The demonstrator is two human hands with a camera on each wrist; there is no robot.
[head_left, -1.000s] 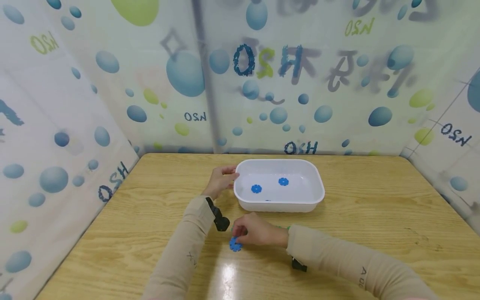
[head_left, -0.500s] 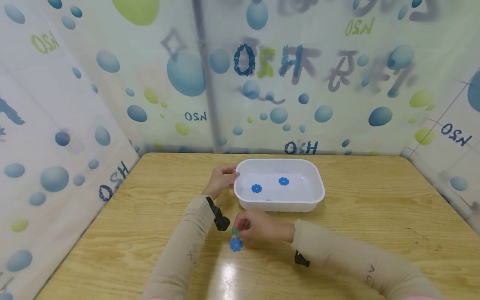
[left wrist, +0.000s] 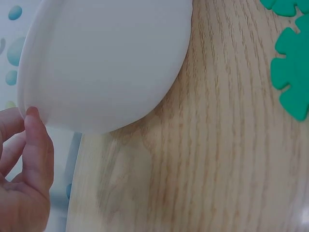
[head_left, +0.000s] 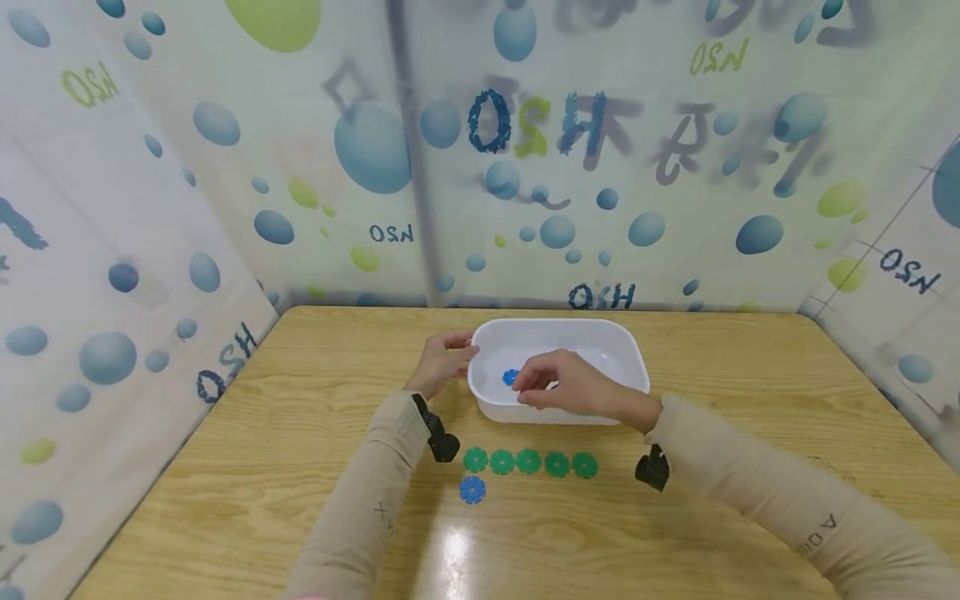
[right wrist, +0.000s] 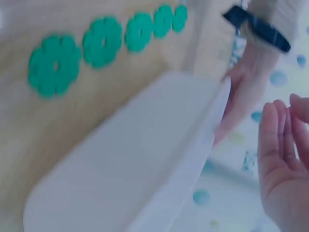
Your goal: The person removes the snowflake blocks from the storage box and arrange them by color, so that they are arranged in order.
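Observation:
My left hand (head_left: 439,363) grips the left end of a white plastic basin (head_left: 498,411), thumb on the rim; in the left wrist view the thumb and fingers (left wrist: 37,145) pinch its edge. My right hand (head_left: 568,385) hovers over the basin with bent fingers, and in the right wrist view its fingers (right wrist: 270,133) and thumb have nothing visible between them. A blue snowflake disc (head_left: 510,377) lies inside the basin, left of the right fingertips. That hand covers the basin's middle.
In front of the basin, several green snowflake discs (head_left: 528,462) lie in a row on the wooden table (head_left: 300,467). One blue snowflake disc (head_left: 472,490) lies just below the row's left end. A patterned curtain (head_left: 645,167) hangs behind the table.
My right hand has let go of the blue disc on the table, lifted away and moved up and right over the basin, uncovering the green row. The left hand stays put.

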